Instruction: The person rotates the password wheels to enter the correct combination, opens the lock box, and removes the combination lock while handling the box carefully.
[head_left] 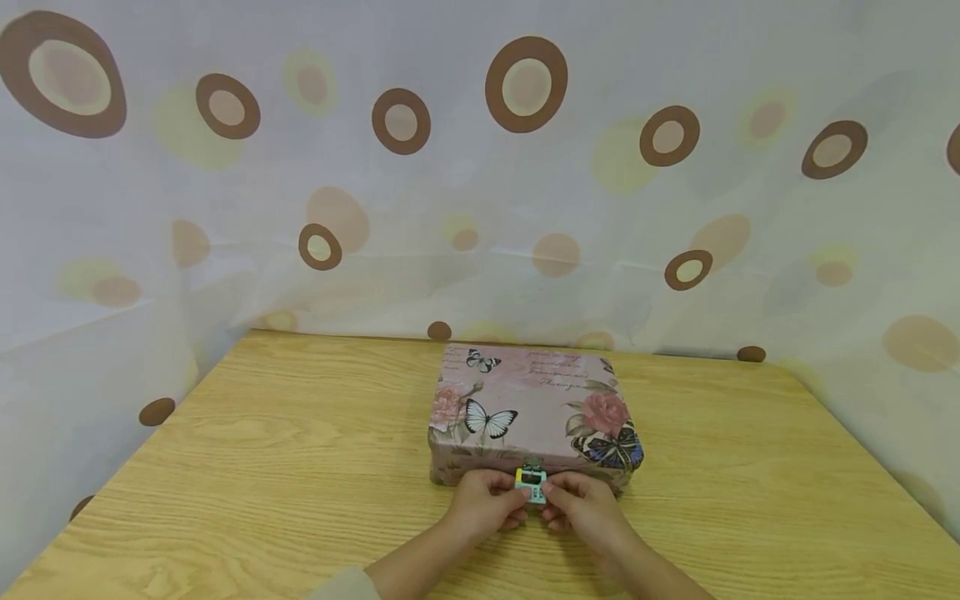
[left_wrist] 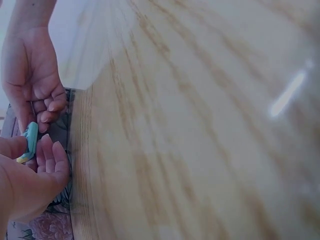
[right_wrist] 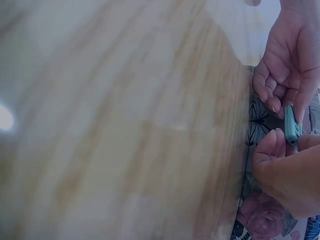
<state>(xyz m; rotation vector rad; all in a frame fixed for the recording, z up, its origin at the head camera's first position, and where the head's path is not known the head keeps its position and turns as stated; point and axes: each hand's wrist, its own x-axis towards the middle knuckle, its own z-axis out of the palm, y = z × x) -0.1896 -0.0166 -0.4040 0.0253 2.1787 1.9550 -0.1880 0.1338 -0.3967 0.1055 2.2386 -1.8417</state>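
A small teal and yellow combination padlock [head_left: 531,487] is at the metal clasp [head_left: 532,463] on the front of a pink tin box [head_left: 525,400] printed with butterflies and roses. The box's lid is down. My left hand [head_left: 483,504] pinches the padlock's left side between thumb and fingers, and my right hand [head_left: 588,508] pinches its right side. In the left wrist view the padlock [left_wrist: 31,140] appears edge-on between both hands. The right wrist view also shows the padlock's teal edge [right_wrist: 291,124] between the fingertips. Whether the shackle is fastened cannot be made out.
The box stands on a light wood-grain table [head_left: 300,433], toward its middle. Behind and at the sides hangs a pale curtain [head_left: 420,208] with brown, peach and yellow circles. A sleeve cuff [head_left: 345,585] shows on the left forearm.
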